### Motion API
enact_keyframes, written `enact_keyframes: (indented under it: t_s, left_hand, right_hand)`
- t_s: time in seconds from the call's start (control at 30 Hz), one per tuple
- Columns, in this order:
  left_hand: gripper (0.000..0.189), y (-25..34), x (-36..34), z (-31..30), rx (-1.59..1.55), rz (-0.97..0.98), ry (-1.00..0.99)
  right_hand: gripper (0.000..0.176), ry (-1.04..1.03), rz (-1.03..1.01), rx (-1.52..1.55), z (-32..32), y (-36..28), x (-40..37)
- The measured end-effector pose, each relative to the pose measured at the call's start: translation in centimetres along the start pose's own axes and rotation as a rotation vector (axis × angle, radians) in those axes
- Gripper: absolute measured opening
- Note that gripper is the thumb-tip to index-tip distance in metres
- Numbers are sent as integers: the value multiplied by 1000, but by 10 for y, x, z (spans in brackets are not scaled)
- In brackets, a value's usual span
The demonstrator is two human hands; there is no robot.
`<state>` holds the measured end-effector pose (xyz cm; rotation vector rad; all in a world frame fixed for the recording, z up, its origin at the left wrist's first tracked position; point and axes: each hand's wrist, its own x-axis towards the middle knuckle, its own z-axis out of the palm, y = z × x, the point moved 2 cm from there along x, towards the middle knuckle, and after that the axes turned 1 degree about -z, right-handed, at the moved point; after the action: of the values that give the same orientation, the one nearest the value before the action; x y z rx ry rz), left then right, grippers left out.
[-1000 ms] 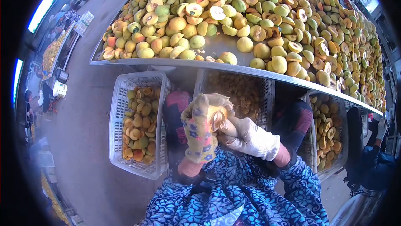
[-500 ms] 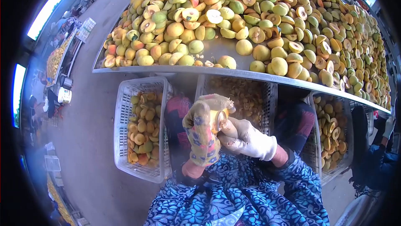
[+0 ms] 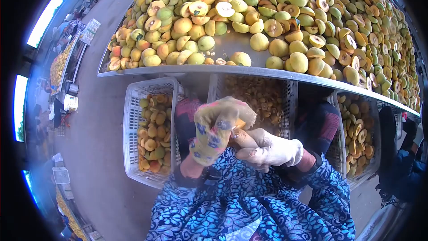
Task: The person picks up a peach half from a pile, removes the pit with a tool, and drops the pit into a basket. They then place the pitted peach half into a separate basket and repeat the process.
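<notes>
My left hand (image 3: 218, 127), in a stained glove with blue flower marks, is closed around a yellow peach half (image 3: 240, 124); the fingers cover most of it. In a white glove, my right hand (image 3: 269, 149) grips a pitting tool by its thick tan handle (image 3: 244, 139). The tool's tip meets the fruit, and its working end is mostly hidden behind the left fingers. Both hands are held together in front of my patterned apron, above a crate of pits and scraps (image 3: 258, 91).
A metal-edged table (image 3: 178, 70) ahead bears a big heap of whole and halved peaches (image 3: 276, 22). Crates of peach halves stand at left (image 3: 154, 129) and right (image 3: 356, 134). A co-worker's sleeve (image 3: 408, 165) shows at far right. More tables and a white bucket (image 3: 70, 103) are at left.
My left hand has turned over the peach half, so less of its cut face and the tool's metal loop shows. The right hand stays close against it. The view has shifted slightly.
</notes>
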<state>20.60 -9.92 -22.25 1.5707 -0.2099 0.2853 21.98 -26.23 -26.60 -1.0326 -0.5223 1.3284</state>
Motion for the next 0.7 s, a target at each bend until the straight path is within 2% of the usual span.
enact_keyframes:
  t_s: [0.03,0.07,0.1,0.13,0.2,0.27,0.3,0.4,0.43,0.5,0.53,0.63,0.67,0.7]
  left_hand:
    - [37,4,3,-1,44,-55,-121]
    - [40,4,6,-4,59,-79,-197]
    - [40,4,6,-5,60,-78,-197]
    - [43,4,6,-6,7,-112,-202]
    - [45,0,3,-3,-49,-141,-203]
    - [49,-8,-3,8,-507,-269,23]
    - [49,-9,-4,10,-513,-261,29]
    - [51,-20,-5,12,-614,-482,221]
    - [51,-29,-4,11,-616,-476,228]
    - [51,-48,-3,3,-369,-417,204]
    - [52,-52,-2,-1,-355,-397,157]
    - [51,-43,1,-5,-244,-377,137]
    - [42,-29,-1,-5,-281,-295,135]
    - [42,-30,-3,-9,-282,-288,144]
  right_hand:
    - [30,0,4,2,0,8,0]
    - [31,-73,-31,146,2,12,0]
    - [32,-147,-67,288,6,13,1]
    - [32,-148,-68,286,9,13,2]
    - [35,-343,2,660,23,6,4]
    - [35,-365,-28,709,23,12,8]
    - [35,-386,-63,765,22,17,11]
    - [35,-413,-46,884,21,29,16]
    - [35,-405,-45,950,22,31,17]
    - [35,-416,-36,964,25,30,21]
    - [31,-373,-50,954,25,29,25]
    - [30,-324,-76,899,18,40,29]
    - [30,-332,-54,983,22,37,29]
    - [30,-335,-34,1071,27,34,29]
